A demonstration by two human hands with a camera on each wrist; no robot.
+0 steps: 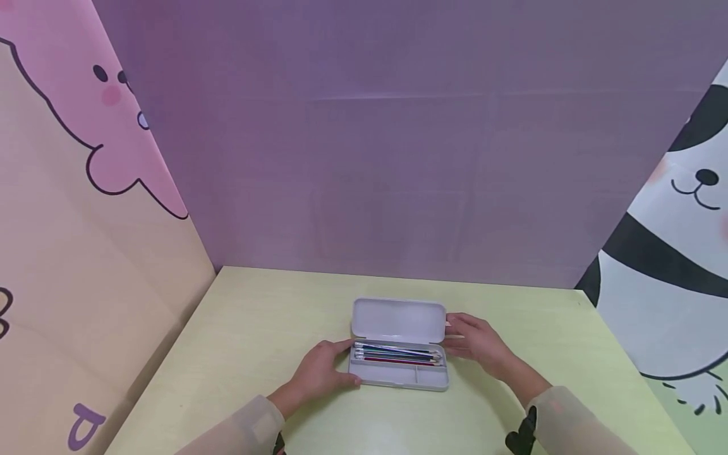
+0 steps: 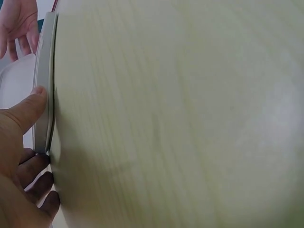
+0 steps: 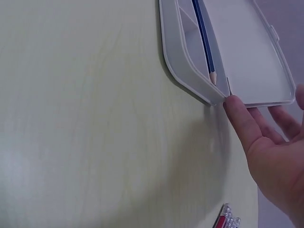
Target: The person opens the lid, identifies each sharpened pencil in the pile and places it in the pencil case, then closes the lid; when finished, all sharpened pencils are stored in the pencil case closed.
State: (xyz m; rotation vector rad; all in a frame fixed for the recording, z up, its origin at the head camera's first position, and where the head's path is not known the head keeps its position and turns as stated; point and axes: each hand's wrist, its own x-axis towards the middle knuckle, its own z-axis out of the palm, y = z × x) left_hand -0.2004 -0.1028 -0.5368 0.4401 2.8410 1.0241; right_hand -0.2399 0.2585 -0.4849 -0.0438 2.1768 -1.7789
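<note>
A white pencil case (image 1: 398,385) lies on the table with its lid (image 1: 399,319) raised at the back. Several pencils (image 1: 398,357) rest side by side in its rear compartment. My left hand (image 1: 321,373) grips the case's left end, its thumb on the front wall and its fingers around the side. Near the hinge on the right is my right hand (image 1: 480,344), fingers extended. In the right wrist view, one fingertip (image 3: 233,100) touches the hinge corner and other fingers reach behind the lid's edge. A blue pencil (image 3: 204,38) shows inside there.
The pale wooden table (image 1: 273,303) meets a purple backdrop (image 1: 364,158) behind the case. Side panels with a pink cartoon figure (image 1: 114,126) and a panda (image 1: 677,253) flank it. A black heart-shaped piece (image 1: 521,433) hangs by the right sleeve (image 1: 569,417).
</note>
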